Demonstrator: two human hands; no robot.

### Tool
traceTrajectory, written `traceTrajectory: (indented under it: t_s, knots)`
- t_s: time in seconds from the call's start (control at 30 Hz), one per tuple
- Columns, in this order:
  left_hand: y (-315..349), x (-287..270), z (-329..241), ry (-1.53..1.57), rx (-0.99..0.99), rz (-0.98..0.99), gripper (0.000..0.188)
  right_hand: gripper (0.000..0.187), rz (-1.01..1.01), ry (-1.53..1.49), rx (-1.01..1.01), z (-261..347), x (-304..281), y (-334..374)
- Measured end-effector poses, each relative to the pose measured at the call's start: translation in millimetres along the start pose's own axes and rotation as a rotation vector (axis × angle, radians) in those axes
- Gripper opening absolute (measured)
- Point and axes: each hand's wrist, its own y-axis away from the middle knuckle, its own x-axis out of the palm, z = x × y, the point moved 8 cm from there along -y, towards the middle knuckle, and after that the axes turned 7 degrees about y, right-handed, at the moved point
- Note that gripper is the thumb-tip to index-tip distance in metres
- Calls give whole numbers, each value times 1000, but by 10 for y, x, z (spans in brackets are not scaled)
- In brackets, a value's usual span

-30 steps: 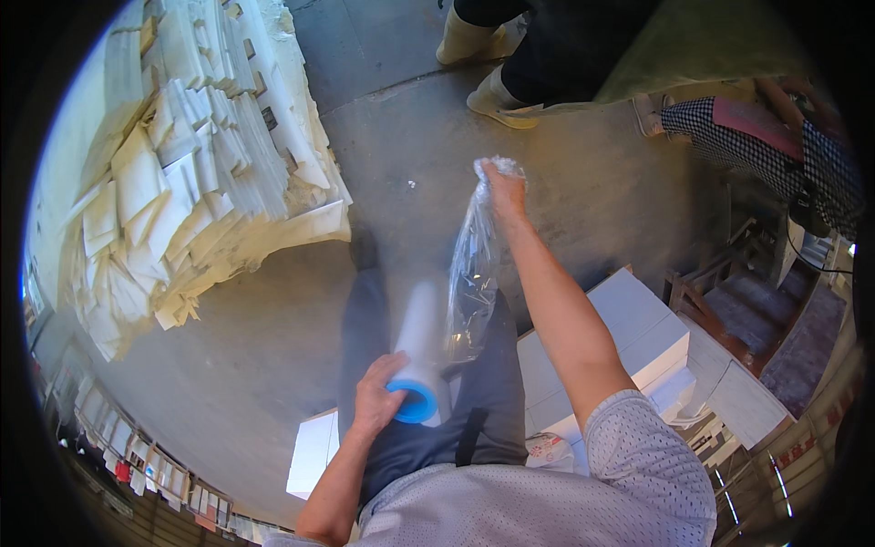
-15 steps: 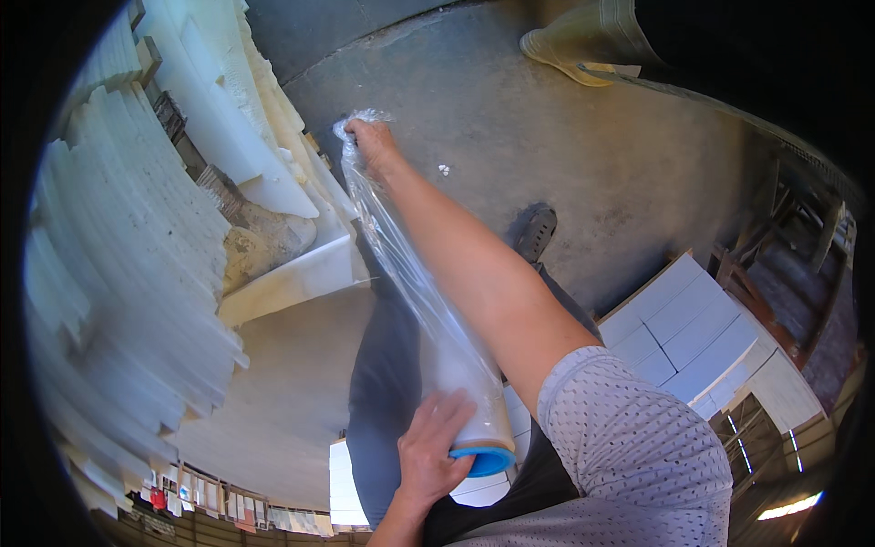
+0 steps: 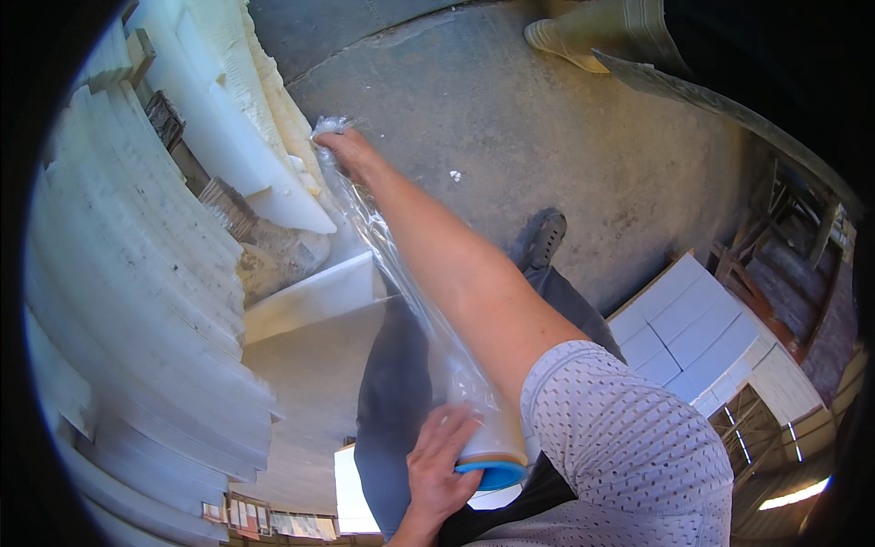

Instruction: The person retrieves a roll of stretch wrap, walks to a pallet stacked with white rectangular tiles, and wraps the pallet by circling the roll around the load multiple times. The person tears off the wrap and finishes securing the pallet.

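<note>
A roll of clear stretch film (image 3: 497, 438) with a blue ring (image 3: 497, 474) at its near end lies low in front of me. My left hand (image 3: 437, 469) holds that end, fingers over the film's side and thumb at the ring. From the roll, a bunched, shiny length of film (image 3: 387, 244) runs up and left. My right hand (image 3: 351, 155) is closed on its far end, with crumpled plastic sticking out past the knuckles. The right arm reaches across beside the taut film, close to the stacked white foam sheets (image 3: 155, 264).
A wood block (image 3: 139, 53) and a rough, dirty lump (image 3: 283, 255) sit among the foam. White boxes or blocks (image 3: 684, 328) are stacked at the right. A tan boot (image 3: 611, 32) stands at the far side. My dark shoe (image 3: 545, 235) is on the concrete floor (image 3: 437, 100).
My right hand has moved a little left, toward the foam, still gripping the film. The left hand and the roll have shifted slightly right and down. The foam stack appears farther right in view.
</note>
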Motion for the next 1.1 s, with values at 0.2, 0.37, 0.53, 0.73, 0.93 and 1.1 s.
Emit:
traceTrajectory:
  t_s: [0.2, 0.37, 0.53, 0.73, 0.93, 1.1]
  knots:
    - [461, 258, -81, -168, -12, 160, 62, 42, -77, 47, -90, -28, -48, 320]
    - [739, 330, -49, -180, -62, 134, 64, 36, -111, -58, -28, -303, -124, 382]
    - [708, 427, 75, -169, -109, 129, 62, 36, -218, 306, -6, -590, -259, 273]
    - [854, 449, -2, -242, -99, 138, 64, 39, -227, 169, -16, -709, -124, 279]
    - [1000, 479, 84, -303, -89, 137, 68, 38, -225, 595, -30, -293, -262, 920]
    - [1068, 510, 228, -375, -70, 194, 66, 34, -379, 698, -108, -71, -1147, 2183]
